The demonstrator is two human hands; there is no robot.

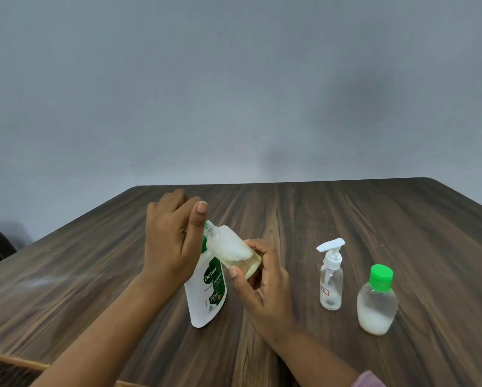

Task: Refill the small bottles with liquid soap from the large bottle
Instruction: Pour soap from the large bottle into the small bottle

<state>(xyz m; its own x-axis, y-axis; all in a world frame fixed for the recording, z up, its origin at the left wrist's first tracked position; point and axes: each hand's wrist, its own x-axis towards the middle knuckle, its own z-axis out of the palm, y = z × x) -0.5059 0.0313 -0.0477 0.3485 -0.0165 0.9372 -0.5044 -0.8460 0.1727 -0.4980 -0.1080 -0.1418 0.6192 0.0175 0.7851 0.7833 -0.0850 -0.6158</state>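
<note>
A large white soap bottle (206, 291) with a green label stands upright on the wooden table (346, 219), near the middle. My left hand (172, 241) is curled around its top, hiding the cap. My right hand (262, 286) grips the base of a small clear bottle (228, 247), uncapped and tilted with its open neck toward the large bottle's top. It holds yellowish liquid and foam. Whether the two bottles touch I cannot tell.
To the right stand a small clear pump bottle (331, 277) with a white pump and a rounder small bottle (377, 303) with a green cap, both with white foam at the bottom. A grey wall rises behind the table's far edge.
</note>
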